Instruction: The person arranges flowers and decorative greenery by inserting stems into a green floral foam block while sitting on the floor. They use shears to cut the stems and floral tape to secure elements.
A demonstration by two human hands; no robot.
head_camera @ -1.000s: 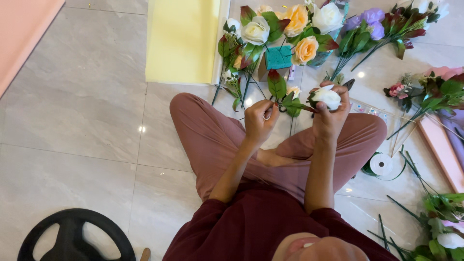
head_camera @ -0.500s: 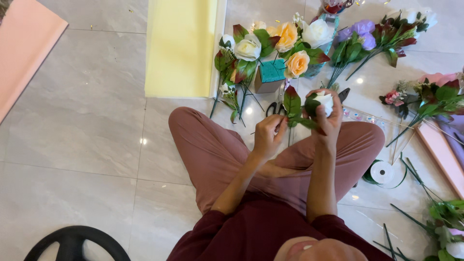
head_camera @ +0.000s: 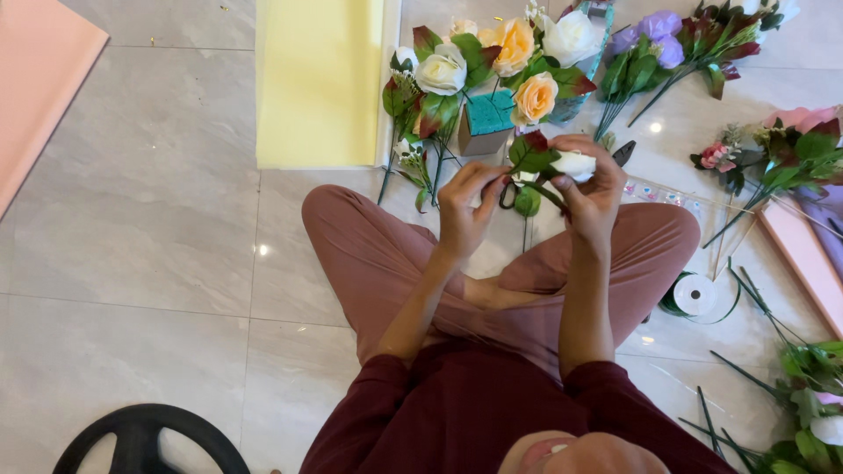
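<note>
Head view: glossy grey tiled floor [head_camera: 132, 263], yellow paper sheet [head_camera: 316, 79].

Two hands, left [head_camera: 465, 206] and right [head_camera: 590, 189], meet on one white rose [head_camera: 575, 164]. Just beyond the grip lie three more white roses [head_camera: 441, 70] and two peach roses [head_camera: 534, 96], with one teal foam block [head_camera: 487, 121] among them. Farther right of the grip: two purple blooms [head_camera: 654, 31] and one pink bloom [head_camera: 716, 156]. One ribbon spool [head_camera: 695, 295] lies near the right knee. One yellow sheet [head_camera: 320, 79] and one pink sheet [head_camera: 35, 88] lie off to the left.
</note>
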